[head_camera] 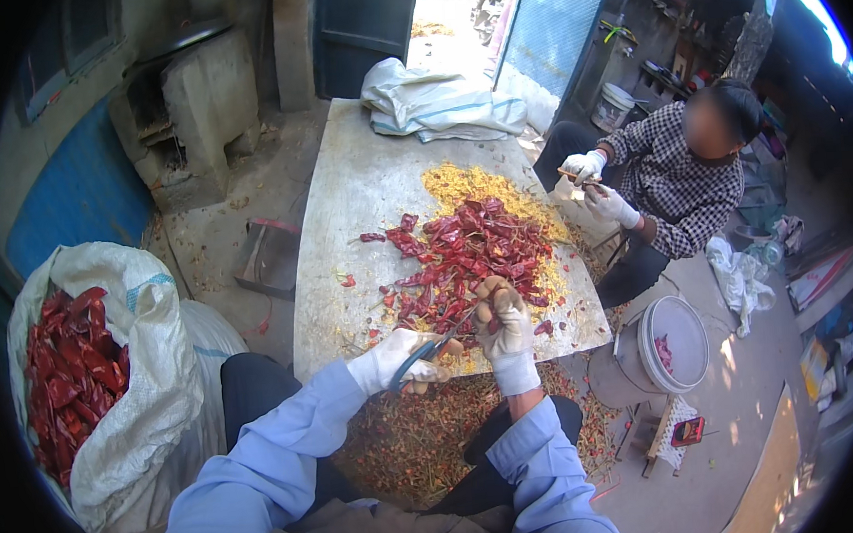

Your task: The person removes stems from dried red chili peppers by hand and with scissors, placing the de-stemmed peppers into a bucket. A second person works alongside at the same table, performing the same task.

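Note:
My left hand [407,361], in a white work glove with tan fingers, grips the blue handle of scissors [423,354] over the table's near edge. The blades point up and right towards my right hand [503,320], gloved alike, its fingers closed around a small dark red piece, seemingly a dried chili. Just beyond both hands lies a heap of dried red chili peppers [477,249] on the pale tabletop [347,169]. Yellow chili seeds [458,184] spread behind and to the right of the heap.
An open woven sack of red peppers [125,431] stands at left. Folded white sacks [438,104] lie at the table's far end. A co-worker [677,170] sits at right, gloved hands holding something small. A white bucket [641,359] stands by the near right corner, beside a small stool [667,435].

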Motion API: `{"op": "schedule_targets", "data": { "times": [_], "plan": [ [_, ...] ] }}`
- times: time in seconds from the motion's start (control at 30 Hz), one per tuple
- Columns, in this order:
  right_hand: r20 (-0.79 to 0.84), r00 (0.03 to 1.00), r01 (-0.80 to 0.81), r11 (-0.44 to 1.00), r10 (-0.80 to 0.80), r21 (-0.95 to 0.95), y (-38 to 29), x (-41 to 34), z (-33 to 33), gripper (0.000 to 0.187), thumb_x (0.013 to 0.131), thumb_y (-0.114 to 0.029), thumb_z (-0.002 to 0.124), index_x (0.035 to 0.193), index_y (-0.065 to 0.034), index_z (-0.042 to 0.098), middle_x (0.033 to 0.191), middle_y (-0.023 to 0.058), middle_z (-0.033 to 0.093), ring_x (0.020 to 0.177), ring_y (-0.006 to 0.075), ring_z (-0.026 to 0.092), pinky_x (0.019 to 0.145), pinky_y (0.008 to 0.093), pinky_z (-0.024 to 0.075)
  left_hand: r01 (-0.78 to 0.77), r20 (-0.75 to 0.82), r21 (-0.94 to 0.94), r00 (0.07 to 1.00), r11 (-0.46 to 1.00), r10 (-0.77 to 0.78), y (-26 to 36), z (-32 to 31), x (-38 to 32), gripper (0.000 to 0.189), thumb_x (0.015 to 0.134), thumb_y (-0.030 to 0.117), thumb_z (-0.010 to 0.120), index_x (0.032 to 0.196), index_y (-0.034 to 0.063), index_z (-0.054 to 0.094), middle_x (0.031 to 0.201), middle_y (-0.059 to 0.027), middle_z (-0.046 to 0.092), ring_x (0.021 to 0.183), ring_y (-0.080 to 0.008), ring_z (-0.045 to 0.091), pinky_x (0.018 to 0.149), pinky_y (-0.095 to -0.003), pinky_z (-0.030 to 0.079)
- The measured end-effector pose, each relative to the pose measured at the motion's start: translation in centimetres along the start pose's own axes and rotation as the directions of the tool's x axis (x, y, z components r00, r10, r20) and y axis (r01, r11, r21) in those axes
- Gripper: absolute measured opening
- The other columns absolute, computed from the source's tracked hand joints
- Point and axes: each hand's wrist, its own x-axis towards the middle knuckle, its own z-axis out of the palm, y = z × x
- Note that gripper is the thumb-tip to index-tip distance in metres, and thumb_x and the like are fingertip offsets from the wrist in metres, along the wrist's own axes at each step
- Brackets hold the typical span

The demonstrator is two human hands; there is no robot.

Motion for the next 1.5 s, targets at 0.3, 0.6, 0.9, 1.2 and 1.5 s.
{"op": "schedule_targets", "data": {
  "times": [0.3,0.6,0.9,1.2,1.5],
  "plan": [
    [-0.077,0.996,0.024,0.946,-0.051,-0.324,-1.6,-0.2,-0.5,0.041,0.095,-0.029,0.074,0.121,0.0005,0.066,0.088,0.0042,0.069,0.063,0.0106,0.062,0.054,0.0215,0.0491,-0.234,-0.062,0.249,0.964,0.94,0.257,0.7,-1.6,-0.4,0.068,0.085,0.008,0.075,0.147,0.0038,0.049,0.086,0.0009,0.065,0.073,-0.0048,0.059,0.067,-0.0214,0.05],
    [-0.063,0.997,-0.075,0.801,0.046,-0.594,-1.9,-1.1,0.6,0.035,0.1,-0.023,0.068,0.122,0.003,0.067,0.088,0.0039,0.07,0.064,0.008,0.061,0.057,0.0217,0.0483,-0.25,-0.162,0.594,0.894,0.765,0.417,-0.4,-2.1,0.5,0.069,0.088,0.014,0.076,0.149,-0.0005,0.047,0.098,-0.0053,0.067,0.09,-0.0102,0.061,0.082,-0.0268,0.052],
    [-0.033,0.996,-0.082,0.726,0.081,-0.683,-1.7,-1.5,1.6,0.031,0.102,-0.017,0.062,0.125,0.0041,0.066,0.087,0.0014,0.068,0.065,0.0065,0.058,0.058,0.0215,0.0469,-0.256,-0.082,0.843,0.808,0.473,0.584,1.1,-1.6,-0.4,0.064,0.084,0.009,0.069,0.144,-0.0033,0.05,0.122,-0.0246,0.067,0.106,-0.0319,0.069,0.092,-0.0369,0.053],
    [-0.07,0.995,-0.102,0.697,0.074,-0.71,-1.4,-1.5,1.5,0.032,0.102,-0.017,0.064,0.126,0.0031,0.067,0.086,0.0013,0.068,0.066,0.0058,0.057,0.058,0.0205,0.0458,-0.213,-0.023,0.929,0.781,0.302,0.624,1.7,-1.2,-0.5,0.064,0.084,0.015,0.068,0.145,0.0028,0.051,0.11,-0.0228,0.068,0.098,-0.0389,0.067,0.087,-0.0428,0.054],
    [-0.055,0.992,-0.12,0.689,0.115,-0.715,-1.8,-1.2,1.0,0.03,0.101,-0.016,0.061,0.123,0.0043,0.067,0.083,0.0015,0.067,0.062,0.0051,0.057,0.054,0.0207,0.0442,-0.184,-0.022,0.944,0.792,0.274,0.61,2.1,-1.2,-0.4,0.069,0.082,0.017,0.071,0.147,0.0039,0.049,0.104,-0.0206,0.068,0.092,-0.0392,0.067,0.08,-0.0447,0.055]
  ]
}}
